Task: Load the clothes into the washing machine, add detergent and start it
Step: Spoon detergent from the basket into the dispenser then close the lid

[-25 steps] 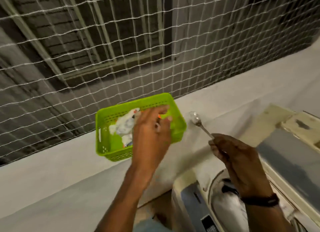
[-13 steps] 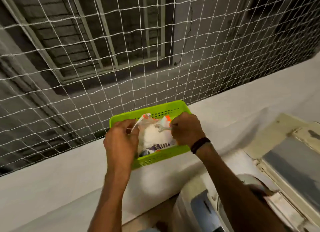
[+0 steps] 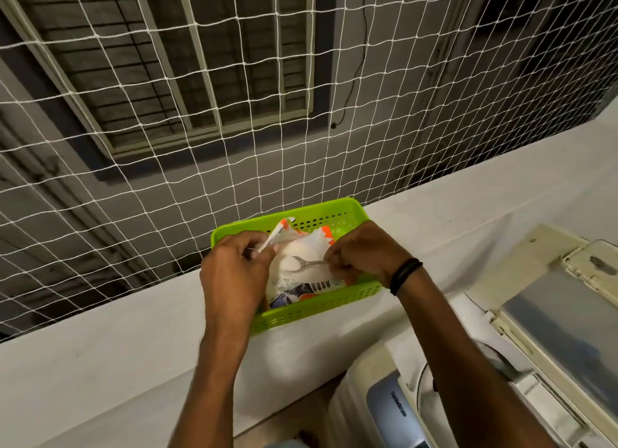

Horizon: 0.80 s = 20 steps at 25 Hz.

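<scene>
A green plastic basket (image 3: 321,307) sits on the white ledge and holds an opened white detergent packet (image 3: 301,280) with orange and blue print. My left hand (image 3: 234,273) pinches the packet's torn left flap and holds it open. My right hand (image 3: 364,253) grips the handle of a metal spoon (image 3: 306,263), whose bowl lies in the white powder inside the packet. The top-loading washing machine (image 3: 384,407) stands at the lower right with its lid (image 3: 561,317) raised; my right forearm hides most of the drum opening.
The white ledge (image 3: 110,357) runs from lower left to upper right. A white rope net (image 3: 200,130) rises right behind the basket, with a dark building wall and window beyond it.
My right hand brought the spoon from above the machine into the packet. My left hand moved from over the basket to the packet's left flap. The view tilted closer to the basket.
</scene>
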Motion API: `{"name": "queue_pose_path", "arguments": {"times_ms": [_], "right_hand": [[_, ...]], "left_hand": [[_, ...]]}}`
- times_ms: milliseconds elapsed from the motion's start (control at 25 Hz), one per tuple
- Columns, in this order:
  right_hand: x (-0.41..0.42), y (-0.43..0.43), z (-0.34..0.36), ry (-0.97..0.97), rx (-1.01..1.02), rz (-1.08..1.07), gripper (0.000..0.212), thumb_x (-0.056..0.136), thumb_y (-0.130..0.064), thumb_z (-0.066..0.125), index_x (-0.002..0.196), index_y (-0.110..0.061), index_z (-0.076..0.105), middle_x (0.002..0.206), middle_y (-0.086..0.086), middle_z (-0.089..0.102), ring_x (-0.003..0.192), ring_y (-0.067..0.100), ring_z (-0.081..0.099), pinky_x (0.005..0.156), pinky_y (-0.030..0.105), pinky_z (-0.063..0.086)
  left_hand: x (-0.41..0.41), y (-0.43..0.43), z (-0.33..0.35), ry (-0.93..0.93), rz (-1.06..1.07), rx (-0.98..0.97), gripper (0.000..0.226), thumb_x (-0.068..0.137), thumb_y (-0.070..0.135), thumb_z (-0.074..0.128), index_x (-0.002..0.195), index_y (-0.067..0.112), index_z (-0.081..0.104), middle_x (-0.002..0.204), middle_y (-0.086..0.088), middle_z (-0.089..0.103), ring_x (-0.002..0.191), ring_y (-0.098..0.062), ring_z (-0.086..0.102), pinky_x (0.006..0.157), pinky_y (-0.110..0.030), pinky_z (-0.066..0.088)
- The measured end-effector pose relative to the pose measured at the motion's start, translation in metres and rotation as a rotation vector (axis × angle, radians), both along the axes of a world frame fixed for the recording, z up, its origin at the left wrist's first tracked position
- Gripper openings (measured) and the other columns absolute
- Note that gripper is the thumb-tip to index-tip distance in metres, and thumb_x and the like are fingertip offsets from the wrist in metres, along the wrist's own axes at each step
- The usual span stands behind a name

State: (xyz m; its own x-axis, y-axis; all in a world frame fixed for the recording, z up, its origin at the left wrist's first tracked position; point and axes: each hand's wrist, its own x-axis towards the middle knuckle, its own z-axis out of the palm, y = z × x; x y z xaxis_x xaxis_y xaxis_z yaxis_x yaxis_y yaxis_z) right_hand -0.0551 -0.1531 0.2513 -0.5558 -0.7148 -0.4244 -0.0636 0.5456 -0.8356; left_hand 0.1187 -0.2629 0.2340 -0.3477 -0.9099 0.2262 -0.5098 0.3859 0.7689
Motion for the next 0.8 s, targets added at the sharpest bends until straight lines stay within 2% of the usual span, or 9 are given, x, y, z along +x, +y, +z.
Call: {"name": "queue_pose_path", "arguments": {"times_ms": [40, 120, 200, 280, 480, 560, 640, 800], "right_hand": [[-0.002, 0.004, 0.002, -0.042, -0.049, -0.022, 0.015, 0.068, 0.009, 0.055, 0.071, 0.014, 0.068, 0.057, 0.019, 0.056, 0.047, 0.024, 0.049, 0.054, 0.034, 0.048], [-0.007, 0.017, 0.009, -0.121, -0.131, -0.036, 0.020, 0.078, 0.021, 0.048, 0.076, 0.015, 0.068, 0.058, 0.017, 0.057, 0.052, 0.028, 0.055, 0.060, 0.036, 0.054], [-0.011, 0.033, 0.015, -0.148, -0.173, -0.035, 0.021, 0.083, 0.022, 0.049, 0.085, 0.016, 0.069, 0.062, 0.017, 0.061, 0.061, 0.031, 0.061, 0.062, 0.033, 0.059], [-0.015, 0.051, 0.020, -0.158, -0.190, -0.052, 0.018, 0.086, 0.020, 0.053, 0.094, 0.016, 0.069, 0.061, 0.016, 0.065, 0.060, 0.026, 0.066, 0.059, 0.026, 0.059], [-0.025, 0.110, 0.023, -0.188, -0.254, -0.174, 0.018, 0.087, 0.011, 0.062, 0.102, 0.016, 0.069, 0.080, 0.023, 0.067, 0.065, 0.023, 0.068, 0.062, 0.023, 0.060], [-0.029, 0.142, 0.022, -0.180, -0.295, -0.258, 0.016, 0.086, 0.010, 0.063, 0.100, 0.014, 0.070, 0.080, 0.025, 0.068, 0.068, 0.025, 0.069, 0.062, 0.023, 0.059], [-0.031, 0.177, 0.016, -0.180, -0.317, -0.373, 0.015, 0.086, 0.012, 0.062, 0.098, 0.014, 0.071, 0.078, 0.025, 0.068, 0.066, 0.024, 0.069, 0.063, 0.024, 0.060], [-0.025, 0.260, -0.017, -0.215, -0.364, -0.700, 0.015, 0.084, 0.014, 0.061, 0.094, 0.011, 0.072, 0.076, 0.023, 0.071, 0.063, 0.025, 0.070, 0.062, 0.027, 0.060]], "left_hand": [[0.000, 0.001, 0.001, 0.000, -0.009, 0.004, 0.017, 0.078, 0.037, 0.079, 0.093, 0.029, 0.077, 0.081, 0.007, 0.071, 0.073, -0.012, 0.066, 0.065, -0.024, 0.044], [0.001, 0.004, 0.002, -0.002, -0.030, -0.005, 0.022, 0.078, 0.038, 0.079, 0.097, 0.029, 0.076, 0.089, 0.008, 0.071, 0.075, -0.009, 0.065, 0.067, -0.023, 0.043], [-0.002, 0.011, 0.004, 0.015, -0.044, -0.014, 0.025, 0.079, 0.037, 0.079, 0.102, 0.028, 0.075, 0.097, 0.008, 0.071, 0.077, -0.009, 0.065, 0.069, -0.024, 0.046], [-0.007, 0.021, 0.006, 0.060, -0.054, -0.036, 0.024, 0.080, 0.035, 0.078, 0.103, 0.028, 0.074, 0.100, 0.007, 0.071, 0.078, -0.009, 0.064, 0.071, -0.027, 0.050], [-0.033, 0.063, 0.011, 0.422, -0.074, -0.020, 0.012, 0.090, 0.028, 0.069, 0.101, 0.027, 0.073, 0.101, 0.005, 0.070, 0.087, -0.014, 0.066, 0.079, -0.044, 0.056], [-0.048, 0.083, 0.009, 0.517, -0.116, -0.028, 0.010, 0.092, 0.025, 0.066, 0.100, 0.027, 0.072, 0.098, 0.003, 0.070, 0.084, -0.019, 0.066, 0.077, -0.047, 0.056], [-0.066, 0.103, 0.004, 0.529, -0.218, -0.066, 0.009, 0.095, 0.023, 0.064, 0.101, 0.022, 0.071, 0.095, 0.000, 0.069, 0.076, -0.022, 0.064, 0.073, -0.043, 0.055], [-0.105, 0.152, -0.015, 0.459, -0.473, -0.101, 0.009, 0.094, 0.019, 0.065, 0.099, 0.015, 0.071, 0.091, -0.002, 0.068, 0.070, -0.018, 0.060, 0.070, -0.016, 0.046]]}}
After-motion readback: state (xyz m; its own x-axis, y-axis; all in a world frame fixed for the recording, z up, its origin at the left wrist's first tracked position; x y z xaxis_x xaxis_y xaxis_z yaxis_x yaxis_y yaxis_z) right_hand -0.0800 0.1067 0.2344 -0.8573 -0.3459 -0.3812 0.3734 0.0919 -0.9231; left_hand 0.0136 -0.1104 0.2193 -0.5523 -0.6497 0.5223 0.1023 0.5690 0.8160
